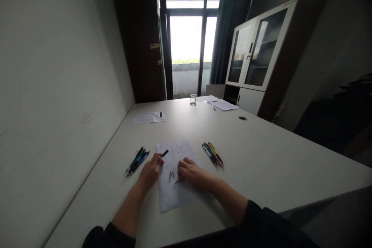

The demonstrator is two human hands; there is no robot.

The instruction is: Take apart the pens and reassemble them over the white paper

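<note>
My left hand (153, 166) is closed in a pinch on a dark pen barrel (165, 153), which points up and to the right over the upper part of a sheet of paper (170, 197). My right hand (188, 170) rests low over the paper, fingers curled. A thin dark pen refill (176, 182) sticks out from under its fingers, tip toward the lower left. Between the hands, two small pen parts (171, 174) lie on the sheet. Handwriting covers the sheet's upper part.
Several pens (137, 161) lie left of the paper and several more pens (212, 155) on its right. Farther back on the white table (261, 147) are a sheet with a small dark item (148, 117), a glass jar (193, 100), papers (225, 104) and a round cable hole (242, 118).
</note>
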